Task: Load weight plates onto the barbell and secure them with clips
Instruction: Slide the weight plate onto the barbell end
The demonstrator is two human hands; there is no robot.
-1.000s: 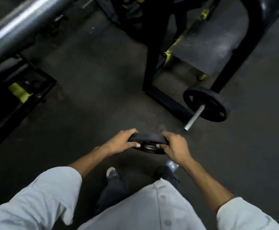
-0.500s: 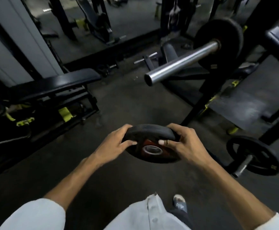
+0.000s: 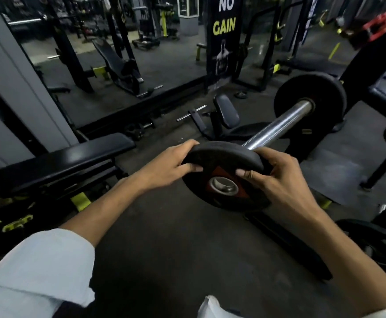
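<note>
I hold a small black weight plate [image 3: 224, 177] with a red label and a steel centre hole in both hands. My left hand [image 3: 166, 166] grips its left rim, and my right hand [image 3: 279, 177] grips its right rim, thumbs on the near face. The plate is tilted, its hole facing me, just in front of the free end of the chrome barbell sleeve [image 3: 281, 125]. The sleeve's tip is hidden behind the plate. A larger black plate [image 3: 311, 99] sits further up the sleeve. No clip is visible.
A black padded bench [image 3: 61, 161] stands to the left. Rack uprights [image 3: 384, 175] and another loaded plate [image 3: 375, 244] sit at the lower right. A low seat pad [image 3: 226, 113] and loose bars lie on the dark floor beyond.
I have lifted the plate from low near the floor up to the level of the barbell sleeve. The view rose with it, and the sleeve end is now right behind the plate.
</note>
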